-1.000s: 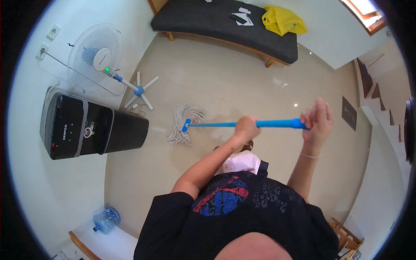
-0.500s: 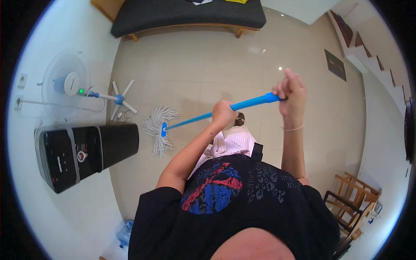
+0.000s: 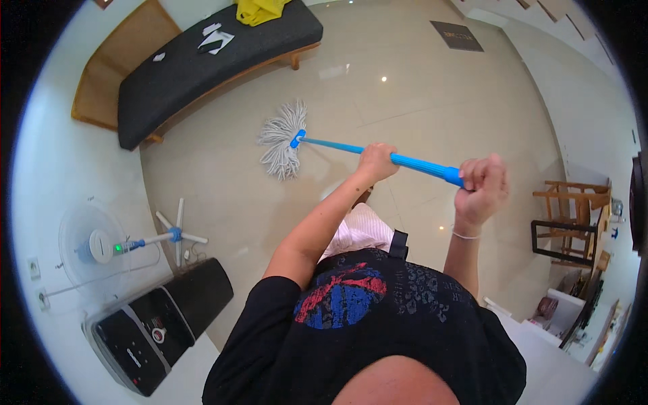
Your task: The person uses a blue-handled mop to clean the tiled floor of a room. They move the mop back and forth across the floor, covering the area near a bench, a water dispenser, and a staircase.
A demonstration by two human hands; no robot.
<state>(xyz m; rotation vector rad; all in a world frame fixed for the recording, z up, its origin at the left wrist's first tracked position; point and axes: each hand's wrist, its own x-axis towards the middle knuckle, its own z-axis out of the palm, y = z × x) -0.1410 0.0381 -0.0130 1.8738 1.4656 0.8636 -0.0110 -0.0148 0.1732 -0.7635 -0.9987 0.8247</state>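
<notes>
A string mop [image 3: 282,143] with a blue handle reaches out ahead of me, and its grey-white strands lie fanned on the tiled floor to the left of centre. Wrapped around the middle of the handle is my left hand [image 3: 378,163]. My right hand [image 3: 483,189], with a thin band at the wrist, closes at the thick top end of the handle. The handle slants from the mop head up toward my right side.
A dark cushioned bench [image 3: 223,64] stands at the far left, with papers and a yellow bag [image 3: 260,10] on it. A white fan [image 3: 101,246] and a black speaker-like box [image 3: 162,327] line the left wall. Wooden stools [image 3: 574,212] are at right; a doormat [image 3: 457,36] lies far right.
The mop head has swung away from the fan, forward and to the right. Both hands keep hold of the handle, and my view has turned left, bringing more of the bench in.
</notes>
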